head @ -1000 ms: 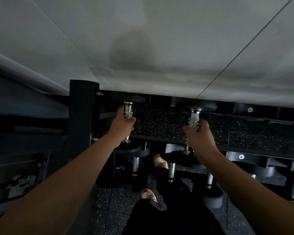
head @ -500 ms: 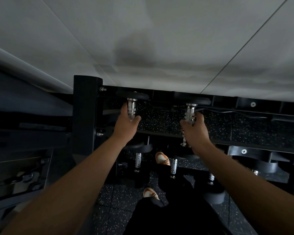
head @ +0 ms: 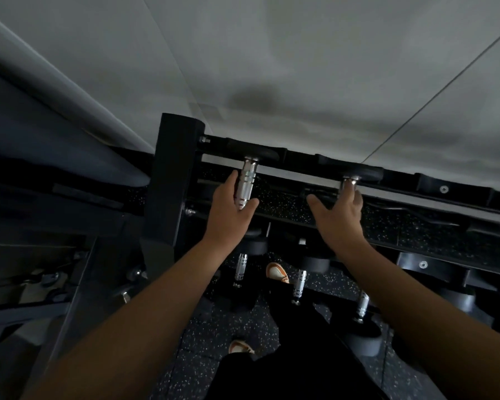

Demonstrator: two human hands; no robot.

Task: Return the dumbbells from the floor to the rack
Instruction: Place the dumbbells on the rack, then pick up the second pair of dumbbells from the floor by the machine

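Note:
Two dumbbells with silver handles and black heads lie on the top tier of the black rack [head: 459,194]. The left dumbbell [head: 247,180] sits next to the rack's upright post [head: 173,183]. My left hand [head: 230,212] is spread around the lower half of its handle, fingers to the left and thumb to the right, loosely apart. Most of the right dumbbell [head: 365,172] is hidden behind my right hand [head: 339,217], which is open with its fingers resting over the handle and its thumb stretched out to the left.
Several more dumbbells [head: 299,284] rest on the lower tier beneath my arms. My orange-and-white shoes [head: 277,271] stand on the speckled black floor [head: 214,336]. A grey wall [head: 272,67] rises behind the rack. Dark equipment [head: 41,284] stands to the left.
Both hands went from closed around the dumbbell handles to open. The dumbbells moved forward onto the top tier and now lie there.

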